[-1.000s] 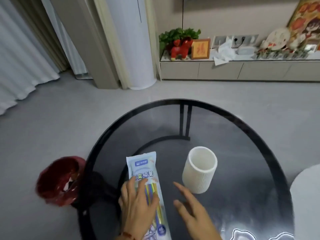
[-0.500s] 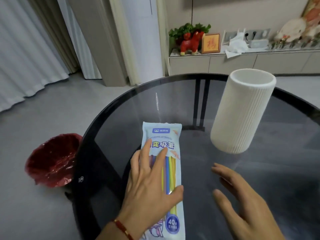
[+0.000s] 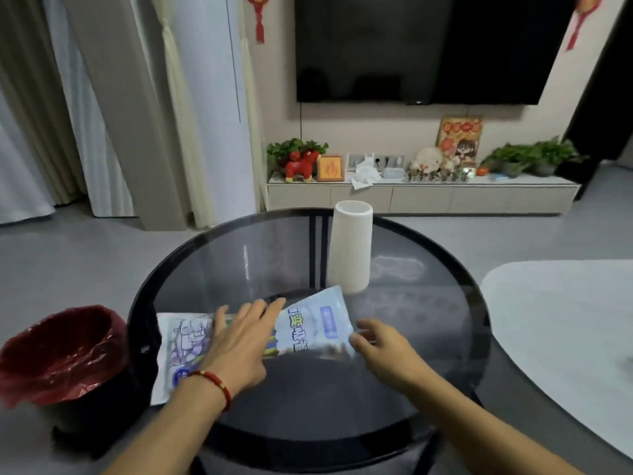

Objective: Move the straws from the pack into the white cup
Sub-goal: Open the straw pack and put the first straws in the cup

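The pack of straws (image 3: pixel 310 329), pale blue and white with coloured straws showing through, lies across the round dark glass table (image 3: pixel 445 303), its top end turned to the right. My left hand (image 3: pixel 239 341) rests flat on the pack's middle, fingers spread. My right hand (image 3: pixel 380 347) touches the pack's right end with its fingertips; whether they pinch it I cannot tell. The ribbed white cup (image 3: pixel 351 246) stands upright just behind the pack, toward the table's far side. No straw is outside the pack.
A bin with a red liner (image 3: pixel 58 354) stands on the floor left of the table. A pale rounded surface (image 3: pixel 565 323) lies to the right. A low TV cabinet (image 3: pixel 421 197) with plants and ornaments runs along the far wall.
The pack has turned from lengthwise to crosswise, its top end now to the right. My right hand has come onto that end. The view has lifted, and the cup appears farther off.
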Tool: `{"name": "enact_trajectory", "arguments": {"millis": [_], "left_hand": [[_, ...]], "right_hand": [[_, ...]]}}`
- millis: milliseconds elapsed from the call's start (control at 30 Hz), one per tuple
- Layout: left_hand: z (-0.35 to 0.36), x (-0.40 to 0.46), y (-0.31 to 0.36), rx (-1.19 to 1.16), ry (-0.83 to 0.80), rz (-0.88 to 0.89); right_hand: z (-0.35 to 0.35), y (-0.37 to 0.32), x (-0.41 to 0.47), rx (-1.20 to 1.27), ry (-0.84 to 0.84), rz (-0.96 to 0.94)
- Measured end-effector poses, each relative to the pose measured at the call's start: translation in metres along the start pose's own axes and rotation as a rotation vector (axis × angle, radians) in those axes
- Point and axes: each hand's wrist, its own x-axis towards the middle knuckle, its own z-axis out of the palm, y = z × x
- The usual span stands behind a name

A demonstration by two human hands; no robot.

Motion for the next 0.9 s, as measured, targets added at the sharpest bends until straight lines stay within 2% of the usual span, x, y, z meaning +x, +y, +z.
{"name": "enact_trajectory", "arguments": {"millis": [67,133,200,333,467,567,667,900], "left_hand": [[-0.007,0.008,0.001,-0.013,0.075,0.156],[-0.014,0.017,-0.003,-0.027,0.113,0.212],[-0.015,0.025,-0.001,-0.038,0.134,0.197],[0.01,0.022,0.041,-0.412,0.377,0.236],[0.019,0.035,0.06,-0.409,0.453,0.136],[0.015,0.043,0.052,-0.539,0.458,0.111],[0.012,0.039,0.05,-0.68,0.423,0.115],[0.01,0.036,0.048,-0.673,0.395,0.106]], "right_hand": [[-0.009,0.005,-0.002,0.169,-0.005,-0.029],[-0.013,0.004,0.001,0.328,-0.003,-0.035],[-0.012,0.0,0.009,0.463,-0.004,-0.035],[0.007,-0.012,0.026,0.589,-0.069,-0.074],[0.016,-0.017,0.032,0.714,-0.145,-0.092],[0.011,-0.015,0.031,0.794,-0.228,-0.123],[0.013,-0.011,0.031,0.844,-0.223,-0.095],[0.017,-0.009,0.032,0.934,-0.215,-0.064]]}}
